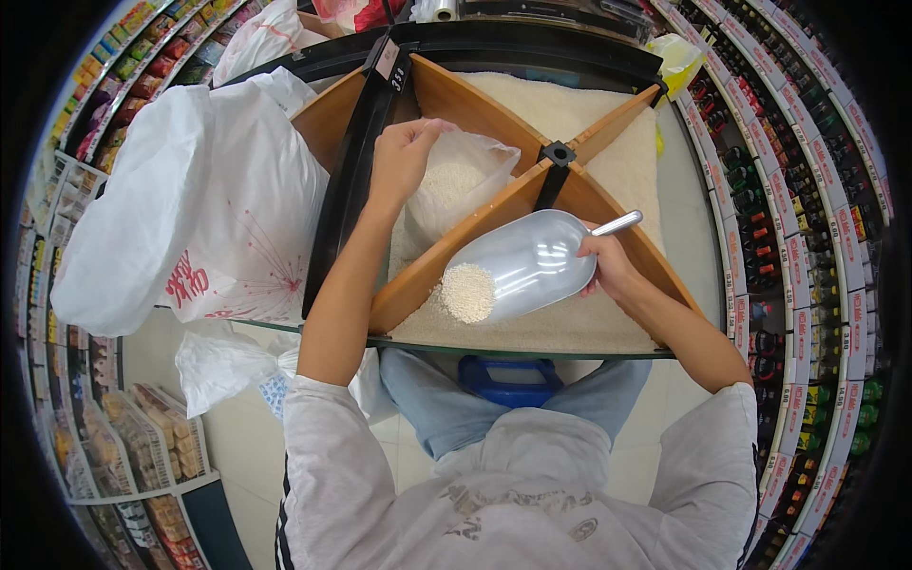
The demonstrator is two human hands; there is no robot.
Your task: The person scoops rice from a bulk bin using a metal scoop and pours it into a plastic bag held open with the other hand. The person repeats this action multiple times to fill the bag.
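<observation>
Pinched in my left hand [406, 160] is the rim of a translucent plastic bag [434, 203], which hangs in the left compartment of a divided bin and has white grain, apparently rice, inside. My right hand [605, 262] grips a metal scoop [534, 260] near its handle end, with the handle sticking out past my fingers. The scoop is tilted, its mouth to the lower left over the near compartment. A small heap of grain [468, 293] lies at that mouth. Beneath it spreads the loose grain [570, 328] of the near compartment.
Wooden dividers [620, 235] cross at a black post [558, 153]. More grain [630, 171] fills the right and far compartments. A large white sack [249, 214] stands left of the bin. Stocked shelves [819, 285] flank the right side. A blue stool [509, 381] is between my legs.
</observation>
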